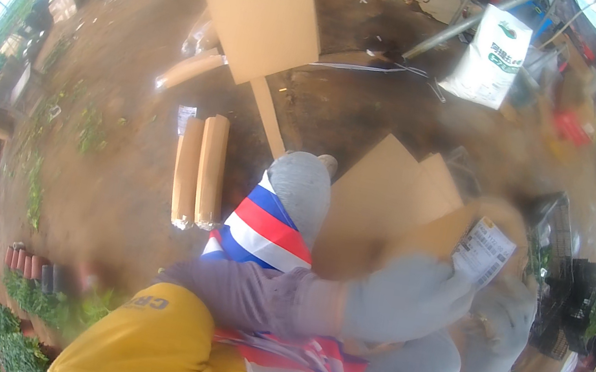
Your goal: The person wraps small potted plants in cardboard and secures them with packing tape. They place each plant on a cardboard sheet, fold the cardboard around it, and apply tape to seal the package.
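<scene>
Both hands wear pale grey gloves and are at a brown cardboard package (430, 229) on my right. It looks rolled or curved, and motion blurs its outline. A white printed shipping label (484, 253) sits on it. My left hand (417, 299) reaches across from the left, closed at the label's lower edge, fingertips partly hidden. My right hand (502, 330) is closed around the package's near right end, just beside the label. Behind them, flat cardboard sheets (369, 190) lie at an angle beyond my knee.
Two wrapped cardboard rolls (200, 169) lie on the dirt floor at left, one with a label. Farther off are a large cardboard sheet (265, 13), another roll (190, 71) and a white bag (492, 57). Black crates (574, 294) stand at right; potted plants (32, 267) at left.
</scene>
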The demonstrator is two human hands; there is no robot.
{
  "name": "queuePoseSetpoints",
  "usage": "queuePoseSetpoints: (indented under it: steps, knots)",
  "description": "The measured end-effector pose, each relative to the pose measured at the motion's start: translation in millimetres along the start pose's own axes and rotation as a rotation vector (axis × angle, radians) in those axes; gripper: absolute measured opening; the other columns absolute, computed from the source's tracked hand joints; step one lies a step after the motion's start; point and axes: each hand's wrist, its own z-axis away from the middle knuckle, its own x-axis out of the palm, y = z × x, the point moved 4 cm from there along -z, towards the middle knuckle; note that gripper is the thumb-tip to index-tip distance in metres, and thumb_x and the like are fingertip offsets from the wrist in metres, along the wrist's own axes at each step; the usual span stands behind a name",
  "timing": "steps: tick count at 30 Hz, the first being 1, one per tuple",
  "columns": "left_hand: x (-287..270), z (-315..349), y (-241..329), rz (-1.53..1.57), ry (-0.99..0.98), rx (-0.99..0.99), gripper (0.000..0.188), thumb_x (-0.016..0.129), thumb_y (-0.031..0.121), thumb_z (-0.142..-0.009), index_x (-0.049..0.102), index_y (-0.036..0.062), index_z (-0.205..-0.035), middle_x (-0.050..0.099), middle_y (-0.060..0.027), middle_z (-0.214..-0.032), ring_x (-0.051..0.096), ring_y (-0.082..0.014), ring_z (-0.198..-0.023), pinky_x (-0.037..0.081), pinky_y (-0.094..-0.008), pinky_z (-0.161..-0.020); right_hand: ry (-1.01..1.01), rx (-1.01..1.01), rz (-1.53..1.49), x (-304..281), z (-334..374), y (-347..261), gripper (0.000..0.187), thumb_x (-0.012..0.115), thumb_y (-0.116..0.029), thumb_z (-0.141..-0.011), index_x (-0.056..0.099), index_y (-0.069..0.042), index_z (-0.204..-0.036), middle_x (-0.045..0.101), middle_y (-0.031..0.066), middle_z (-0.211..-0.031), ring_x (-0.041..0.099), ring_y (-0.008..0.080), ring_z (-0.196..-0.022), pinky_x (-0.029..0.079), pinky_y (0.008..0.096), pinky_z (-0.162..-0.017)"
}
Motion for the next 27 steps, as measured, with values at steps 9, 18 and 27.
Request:
queuePoseSetpoints:
  steps: [9,18,27]
  knots:
    - [-30,-73,-96,-0.146,0.310,-0.006,0.015,0.065,0.022,-0.084,0.067,0.0079,-0.087,0.059,-0.0074,-0.077,0.061,-0.0279,-0.067,0.046,-0.0422,-0.056,0.317,0.601,-0.220,33,63,77,0.031,0.062,0.001,-0.091,0.066,0.004,-0.122,0.062,0.0163,-0.129,0.058,0.0270,-0.120,0.045,0.0374,-0.103]
    - [-133,-94,-241,-0.451,0.137,-0.204,0.028,0.082,0.028,-0.071,0.074,0.0105,-0.091,0.072,-0.0100,-0.090,0.068,-0.0305,-0.084,0.053,-0.0409,-0.075,0.196,0.850,-0.195,131,128,135,0.016,0.068,-0.002,-0.090,0.072,0.001,-0.105,0.073,0.0083,-0.102,0.066,0.0189,-0.096,0.050,0.0321,-0.085]
    - [-37,47,-502,-0.457,-0.019,-0.845,0.035,0.063,0.034,-0.091,0.071,0.0110,-0.115,0.073,-0.0152,-0.109,0.069,-0.0344,-0.101,0.053,-0.0426,-0.089,0.120,0.765,-0.233,172,132,154,0.016,0.067,-0.008,-0.089,0.071,0.003,-0.100,0.069,0.0119,-0.092,0.065,0.0202,-0.084,0.050,0.0327,-0.079]
